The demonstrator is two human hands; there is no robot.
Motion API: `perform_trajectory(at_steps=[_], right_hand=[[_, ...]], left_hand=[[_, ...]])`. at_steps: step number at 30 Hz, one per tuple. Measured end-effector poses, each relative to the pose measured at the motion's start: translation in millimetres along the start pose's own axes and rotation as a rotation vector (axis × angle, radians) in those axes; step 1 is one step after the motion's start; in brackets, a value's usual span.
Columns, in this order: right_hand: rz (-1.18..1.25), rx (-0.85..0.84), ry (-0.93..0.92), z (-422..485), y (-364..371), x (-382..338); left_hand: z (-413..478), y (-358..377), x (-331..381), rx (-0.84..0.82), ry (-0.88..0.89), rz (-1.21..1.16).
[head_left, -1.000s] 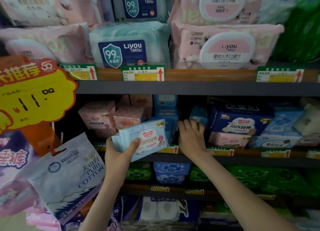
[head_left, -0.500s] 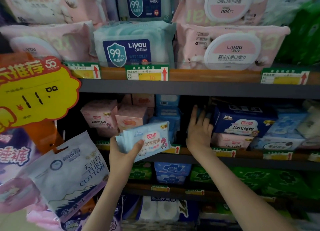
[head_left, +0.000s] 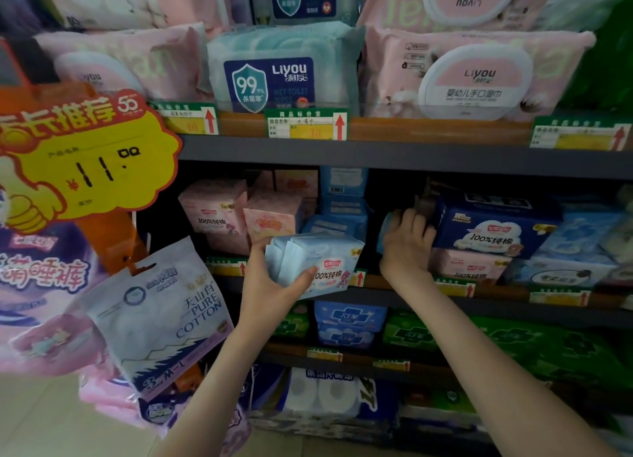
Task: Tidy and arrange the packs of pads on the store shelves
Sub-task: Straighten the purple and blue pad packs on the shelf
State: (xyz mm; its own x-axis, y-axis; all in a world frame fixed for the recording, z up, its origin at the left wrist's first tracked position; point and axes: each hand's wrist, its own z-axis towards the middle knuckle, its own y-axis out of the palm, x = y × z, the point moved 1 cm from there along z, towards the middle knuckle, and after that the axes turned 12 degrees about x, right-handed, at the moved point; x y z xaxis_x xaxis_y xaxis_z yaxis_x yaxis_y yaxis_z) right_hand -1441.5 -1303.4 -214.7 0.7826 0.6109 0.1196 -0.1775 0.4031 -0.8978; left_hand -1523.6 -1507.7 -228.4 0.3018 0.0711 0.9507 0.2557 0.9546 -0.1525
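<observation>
On the middle shelf (head_left: 496,306), our right hand (head_left: 406,247), flat earlier, now closes its grip on a pale-blue pack (head_left: 383,234) beside the navy pack (head_left: 493,227); our left hand (head_left: 270,285) clamps a second pack (head_left: 322,258).

Pad pack (head_left: 329,256) in left hand (head_left: 270,285), left of right hand (head_left: 407,247) on shelved pack (head_left: 382,235).

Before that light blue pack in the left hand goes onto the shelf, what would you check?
1. Left hand's grip on the light blue pack: ok, thumb across its front.
2. Gap on the middle shelf beside the dark blue pack: ok, a dark opening shows.
3. Gap free of the right hand: not ok, its fingers curl on a paler pack there.
4. Depth of the gap: cannot tell, too dark.
5. Matching price tag: cannot tell, print too small.
</observation>
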Motion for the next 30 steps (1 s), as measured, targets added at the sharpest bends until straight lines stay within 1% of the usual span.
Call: perform_trajectory(at_steps=[2,3,4,7,9,10,11,12,15,16,19,22,26,30], right_hand=[[0.061,0.031,-0.032,-7,-2,2],[0.102,0.072,-0.035,-11,-1,4],[0.152,0.141,-0.033,-16,-2,6],[0.309,0.442,-0.044,-29,-5,12],[0.370,0.557,-0.104,-34,-13,9],[0.386,0.575,-0.142,-34,-16,4],[0.401,0.560,-0.176,-31,-19,-2],[0.422,0.507,-0.214,-27,-20,-8],[0.531,0.222,-0.380,-15,-22,-26],[0.531,0.157,-0.427,-11,-22,-30],[0.425,0.186,-0.485,1,-22,-34],[0.397,0.209,-0.445,6,-15,-36],[0.328,0.300,-0.392,4,5,-41],[0.351,0.367,-0.325,7,6,-39]], left_hand=[[-3,-2,0,0.003,-0.002,0.001],[-4,-4,-1,0.013,-0.012,-0.012],[-5,-6,-2,0.030,-0.023,-0.033],[-12,-15,-5,0.113,-0.061,-0.108],[-17,-22,-6,0.179,-0.084,-0.141],[-18,-25,-6,0.209,-0.097,-0.157],[-20,-28,-6,0.233,-0.106,-0.176],[-21,-32,-5,0.256,-0.113,-0.194],[-21,-43,0,0.334,-0.100,-0.217],[-20,-48,1,0.363,-0.091,-0.223],[-16,-58,6,0.420,-0.078,-0.249],[-15,-61,10,0.445,-0.081,-0.268],[-13,-57,15,0.453,-0.088,-0.299],[-12,-50,19,0.443,-0.088,-0.319]])
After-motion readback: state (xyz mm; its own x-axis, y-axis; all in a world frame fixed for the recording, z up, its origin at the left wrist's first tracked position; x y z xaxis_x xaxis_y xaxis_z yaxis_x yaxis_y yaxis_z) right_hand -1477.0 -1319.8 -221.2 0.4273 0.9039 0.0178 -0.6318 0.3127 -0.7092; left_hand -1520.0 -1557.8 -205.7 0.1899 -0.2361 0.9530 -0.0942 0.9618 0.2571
